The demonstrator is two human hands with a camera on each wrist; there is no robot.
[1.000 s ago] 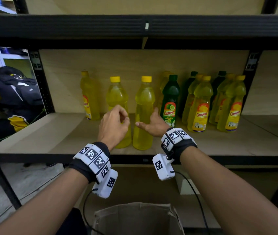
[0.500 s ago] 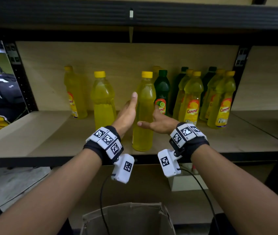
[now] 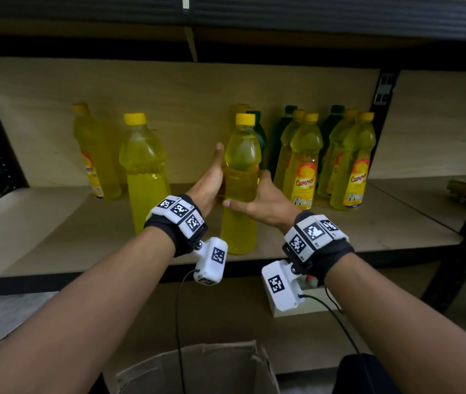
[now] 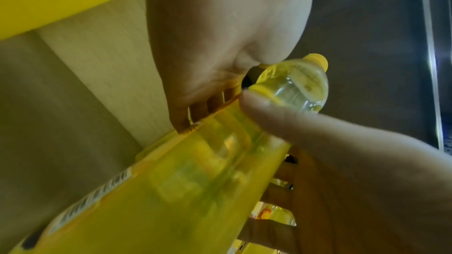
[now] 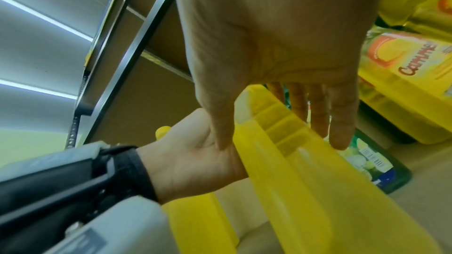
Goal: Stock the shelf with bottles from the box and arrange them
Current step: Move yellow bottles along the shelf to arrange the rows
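Observation:
A yellow bottle (image 3: pixel 241 155) with a yellow cap stands near the front of the wooden shelf (image 3: pixel 55 237). My left hand (image 3: pixel 210 180) holds its left side, thumb pointing up and fingers wrapped behind it. My right hand (image 3: pixel 261 200) holds its right side, thumb across the front and fingers behind. In the left wrist view my left hand (image 4: pixel 220 45) shows its fingers through the bottle (image 4: pixel 195 190). The right wrist view shows my right hand (image 5: pixel 269 36) round the bottle (image 5: pixel 305 181), touching my left hand (image 5: pixel 190 161).
Another plain yellow bottle (image 3: pixel 143 172) stands to the left, and a labelled one (image 3: pixel 92 155) behind it. Several labelled yellow bottles (image 3: pixel 303 163) and green bottles (image 3: pixel 260 132) crowd close on the right. An open cardboard box (image 3: pixel 197 365) sits below me. A white box (image 3: pixel 311 304) lies under the shelf.
My left hand left the left-hand bottle and came to the middle one. Both hands have closed round it, and it now stands farther from the left bottle, nearer the right group.

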